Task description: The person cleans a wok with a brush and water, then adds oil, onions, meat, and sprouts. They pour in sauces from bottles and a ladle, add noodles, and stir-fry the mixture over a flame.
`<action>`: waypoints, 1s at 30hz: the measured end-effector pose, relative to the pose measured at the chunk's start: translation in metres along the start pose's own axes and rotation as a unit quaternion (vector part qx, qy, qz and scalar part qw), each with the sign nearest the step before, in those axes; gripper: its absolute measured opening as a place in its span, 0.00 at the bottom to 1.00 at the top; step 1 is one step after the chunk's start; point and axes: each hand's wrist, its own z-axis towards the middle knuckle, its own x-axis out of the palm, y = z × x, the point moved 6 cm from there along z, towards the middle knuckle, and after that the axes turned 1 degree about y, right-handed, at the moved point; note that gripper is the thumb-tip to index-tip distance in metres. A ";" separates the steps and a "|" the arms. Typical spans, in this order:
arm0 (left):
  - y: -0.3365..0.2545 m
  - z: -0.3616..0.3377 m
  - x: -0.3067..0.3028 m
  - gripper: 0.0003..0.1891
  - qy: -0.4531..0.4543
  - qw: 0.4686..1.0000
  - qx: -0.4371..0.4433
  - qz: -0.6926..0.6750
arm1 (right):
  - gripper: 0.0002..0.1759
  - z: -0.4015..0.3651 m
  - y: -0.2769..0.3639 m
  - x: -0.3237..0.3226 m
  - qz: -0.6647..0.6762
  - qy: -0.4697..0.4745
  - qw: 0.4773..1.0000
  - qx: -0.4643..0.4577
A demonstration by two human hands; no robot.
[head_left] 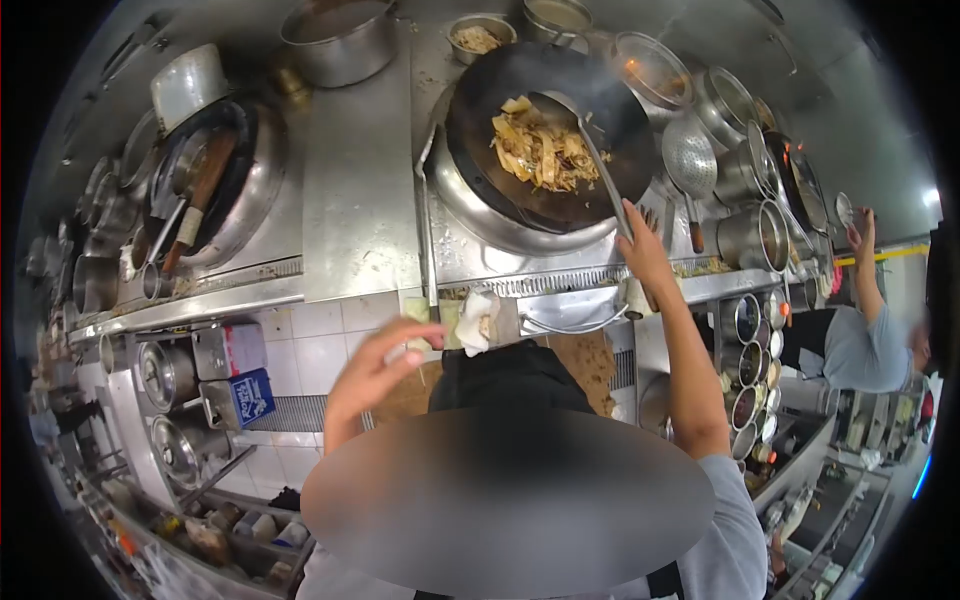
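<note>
A black wok (545, 130) holds pale sliced food (538, 148) on the steel range. My right hand (643, 250) grips the handle of a long metal ladle (590, 140) whose bowl rests in the food. My left hand (385, 365) is raised near the range's front edge, fingers loosely curled, holding nothing that I can make out. A white cloth (478, 318) lies on the ledge just beyond it.
A second wok (205, 185) with utensils sits to the left. Pots and bowls (340, 40) line the back, a skimmer (690, 165) and seasoning tins (750, 330) stand to the right. Another person (865, 330) reaches up at far right.
</note>
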 end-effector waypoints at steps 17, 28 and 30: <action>0.381 0.033 0.221 0.16 -0.147 0.886 -0.436 -0.062 | 0.35 -0.030 -0.025 -0.011 0.126 -0.063 0.987 -0.077; 0.292 -0.127 0.159 0.11 -0.432 0.827 -0.337 -0.129 | 0.39 0.005 -0.056 -0.040 -0.289 -0.014 0.944 -0.162; 0.248 -0.119 0.134 0.14 -0.451 0.845 -0.289 0.005 | 0.40 -0.027 -0.065 -0.076 -0.323 -0.062 0.924 -0.195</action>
